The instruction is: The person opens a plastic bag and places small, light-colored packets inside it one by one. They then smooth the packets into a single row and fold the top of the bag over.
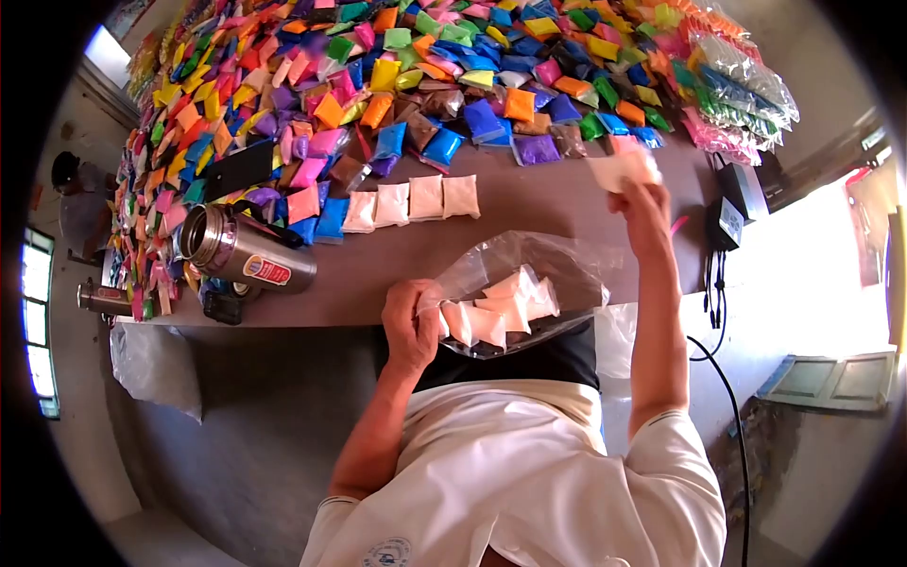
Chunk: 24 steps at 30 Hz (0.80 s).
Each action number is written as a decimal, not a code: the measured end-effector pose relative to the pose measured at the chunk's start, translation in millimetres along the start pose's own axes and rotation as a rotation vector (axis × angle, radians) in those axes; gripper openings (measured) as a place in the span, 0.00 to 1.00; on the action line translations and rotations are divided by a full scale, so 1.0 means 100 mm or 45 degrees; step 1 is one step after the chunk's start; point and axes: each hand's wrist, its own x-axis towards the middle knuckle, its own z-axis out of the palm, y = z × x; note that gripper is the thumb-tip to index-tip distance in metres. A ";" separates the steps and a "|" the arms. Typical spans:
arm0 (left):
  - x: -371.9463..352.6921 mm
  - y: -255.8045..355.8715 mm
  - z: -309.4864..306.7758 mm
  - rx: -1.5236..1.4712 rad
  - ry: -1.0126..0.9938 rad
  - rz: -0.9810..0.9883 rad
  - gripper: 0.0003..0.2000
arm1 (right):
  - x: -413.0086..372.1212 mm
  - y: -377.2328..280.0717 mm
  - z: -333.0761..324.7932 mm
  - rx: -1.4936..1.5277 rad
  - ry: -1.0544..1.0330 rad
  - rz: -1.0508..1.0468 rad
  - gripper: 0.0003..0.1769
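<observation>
My left hand (412, 326) is closed on the rim of a clear plastic bag (567, 260) at the table's front edge. Inside that bag lie several pale pink packets (487, 327). Raised over the table to the right, my right hand (644, 213) pinches a pale packet (619, 170), which is smeared by motion. Left of centre on the table, a short row of pale pink packets (428, 198) lies side by side, apart from both hands.
A big heap of coloured packets (378, 76) covers the table's far side. At left, a steel flask (248, 253) lies near a dark phone (239, 170). Black adapters (726, 223) with cables sit at the right edge. Filled clear bags (742, 85) are stacked at far right.
</observation>
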 end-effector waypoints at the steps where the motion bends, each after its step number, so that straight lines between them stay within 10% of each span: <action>1: 0.01 0.01 0.00 0.019 0.007 0.013 0.10 | -0.16 -0.14 0.02 -0.006 0.009 0.004 0.21; 6: -0.01 -0.03 0.02 0.055 0.009 0.010 0.13 | -1.03 -0.51 0.01 0.548 0.156 -0.131 0.23; 15: 0.00 0.00 0.00 0.024 0.000 -0.030 0.09 | -0.87 -0.68 0.24 -0.014 0.409 0.033 0.19; 24: 0.02 0.05 0.00 0.026 -0.018 0.002 0.08 | -0.47 -0.01 0.07 -0.696 0.010 0.230 0.23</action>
